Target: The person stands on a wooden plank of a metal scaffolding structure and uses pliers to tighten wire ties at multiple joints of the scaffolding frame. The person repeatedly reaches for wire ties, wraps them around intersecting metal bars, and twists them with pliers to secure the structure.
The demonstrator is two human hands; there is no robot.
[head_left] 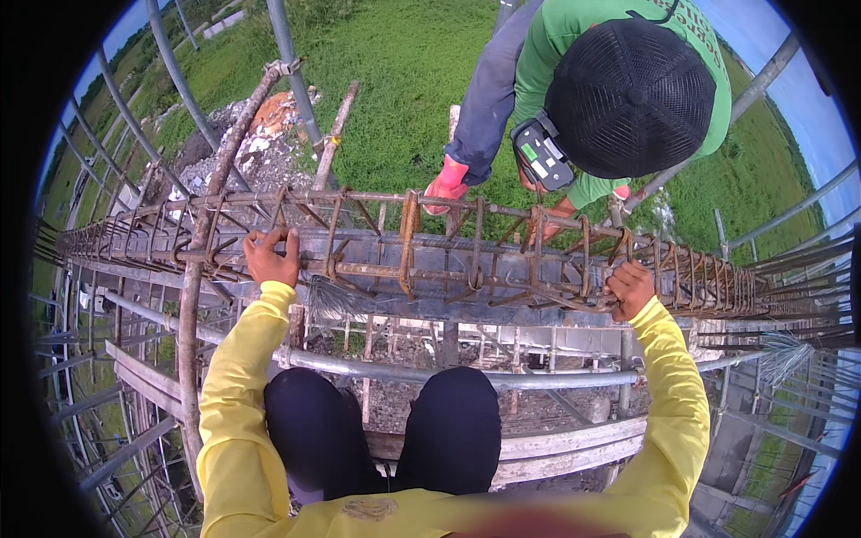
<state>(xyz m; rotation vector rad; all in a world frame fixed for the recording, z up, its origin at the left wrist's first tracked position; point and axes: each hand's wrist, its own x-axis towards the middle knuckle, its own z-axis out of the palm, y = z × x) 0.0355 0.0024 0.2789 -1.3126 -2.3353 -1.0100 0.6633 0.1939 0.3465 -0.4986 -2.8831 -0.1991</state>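
A long cage of rusty steel rebar (475,269), made of lengthwise bars and square stirrups, runs across in front of me. My left hand (273,257) lies over its near bar, left of the middle, with thumb and fingers curled in; what they pinch, if anything, is too small to make out. Further right, my right hand (630,287) is closed around the near lower bar. Several stirrups (408,238) stand bunched or tilted between my hands. A bundle of thin tie wire (336,298) hangs just right of my left hand.
Across the cage a co-worker in a green shirt (547,54) and black cap (632,99) bends over, hands (556,220) at the bars. A grey scaffold pipe (404,369) crosses before my knees; wooden planks (565,448) lie below. More wire (785,359) hangs at right. The ground is far below.
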